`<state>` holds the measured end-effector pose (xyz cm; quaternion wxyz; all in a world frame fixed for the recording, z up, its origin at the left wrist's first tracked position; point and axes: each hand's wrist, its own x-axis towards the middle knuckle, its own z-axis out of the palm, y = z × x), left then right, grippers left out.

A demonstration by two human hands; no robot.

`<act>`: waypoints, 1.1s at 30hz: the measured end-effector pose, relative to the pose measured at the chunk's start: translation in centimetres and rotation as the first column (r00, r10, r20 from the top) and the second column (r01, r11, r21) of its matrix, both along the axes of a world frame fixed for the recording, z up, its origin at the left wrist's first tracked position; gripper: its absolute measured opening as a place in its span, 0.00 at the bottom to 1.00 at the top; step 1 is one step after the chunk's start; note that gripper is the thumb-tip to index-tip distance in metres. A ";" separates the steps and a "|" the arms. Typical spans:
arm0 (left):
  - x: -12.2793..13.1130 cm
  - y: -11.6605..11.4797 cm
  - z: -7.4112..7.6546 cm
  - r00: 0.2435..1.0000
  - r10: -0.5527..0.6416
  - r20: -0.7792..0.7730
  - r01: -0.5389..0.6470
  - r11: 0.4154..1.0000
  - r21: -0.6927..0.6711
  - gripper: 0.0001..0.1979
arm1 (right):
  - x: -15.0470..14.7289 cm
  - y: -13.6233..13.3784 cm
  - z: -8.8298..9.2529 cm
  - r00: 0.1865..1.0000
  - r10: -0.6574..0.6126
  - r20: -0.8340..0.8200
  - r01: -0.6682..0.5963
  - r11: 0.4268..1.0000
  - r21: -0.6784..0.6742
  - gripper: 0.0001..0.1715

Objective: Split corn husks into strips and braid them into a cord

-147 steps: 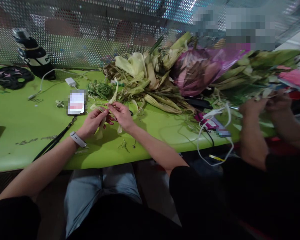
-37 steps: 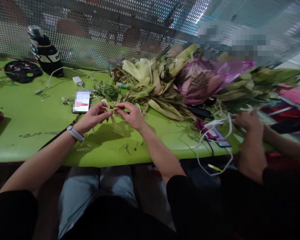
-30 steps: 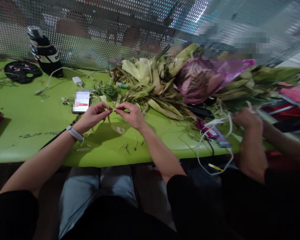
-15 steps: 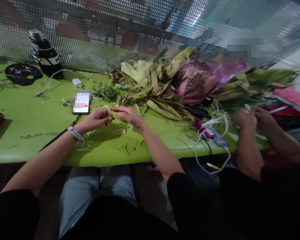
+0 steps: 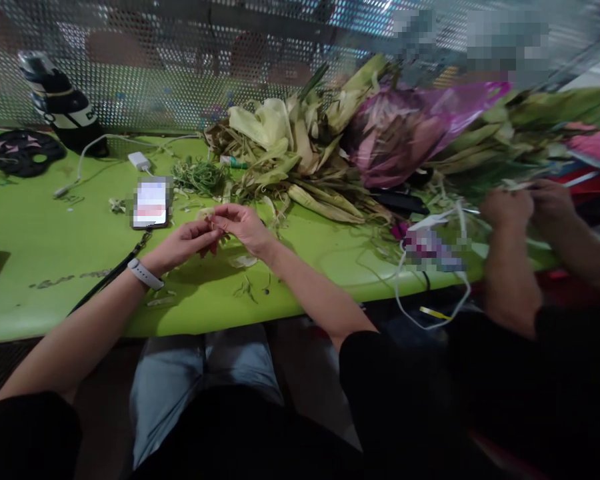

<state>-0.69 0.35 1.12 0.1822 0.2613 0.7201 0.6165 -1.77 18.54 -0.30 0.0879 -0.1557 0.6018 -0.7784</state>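
Note:
My left hand (image 5: 193, 240) is closed with its fingertips on a small pale strip of husk (image 5: 207, 213). Against those fingertips my right hand (image 5: 243, 228) pinches the same small piece, and the fingers partly cover it. Below them a pale husk scrap (image 5: 244, 261) lies on the green tabletop (image 5: 100, 247). Just beyond my hands are a bunch of thin green strips (image 5: 200, 176) and a big heap of corn husks (image 5: 300, 140). A phone (image 5: 151, 202) with a lit screen lies to the left of my hands, its strap (image 5: 115, 270) running under my left arm.
At the right, a co-worker's hands (image 5: 525, 203) hold a pale strip. A pink plastic bag (image 5: 385, 133) sits among the husks. White cable (image 5: 400, 303) loops over the front edge. Back left stand a dark bottle (image 5: 70, 110) and a black mask-shaped item (image 5: 25, 153), before a perforated metal panel (image 5: 180, 67).
My right hand has moved from flat, outstretched fingers into a pinch against my left fingertips. The view has shifted slightly, so the tabletop things appear farther left and the co-worker farther right.

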 end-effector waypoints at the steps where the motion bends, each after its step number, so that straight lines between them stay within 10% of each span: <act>1: 0.0 0.0 0.0 1.000 -0.003 -0.010 0.003 1.000 -0.011 0.14 | 0.1 -0.1 0.0 1.000 -0.002 0.010 0.002 1.000 0.000 0.10; 11: -0.5 -0.3 -0.2 0.989 -0.147 0.026 0.147 0.988 -0.036 0.18 | -0.3 -0.7 -0.3 0.997 -0.065 -0.047 0.069 0.992 0.101 0.09; 22: -1.6 -1.2 -1.0 0.995 0.063 0.072 -0.069 0.995 0.072 0.13 | 0.3 3.2 2.1 0.986 0.036 -0.163 0.049 0.870 0.491 0.21; 33: -1.7 -1.1 -1.0 0.994 0.033 0.107 -0.049 0.986 0.158 0.13 | 0.0 3.0 1.5 0.975 0.117 -0.189 0.009 0.830 0.557 0.24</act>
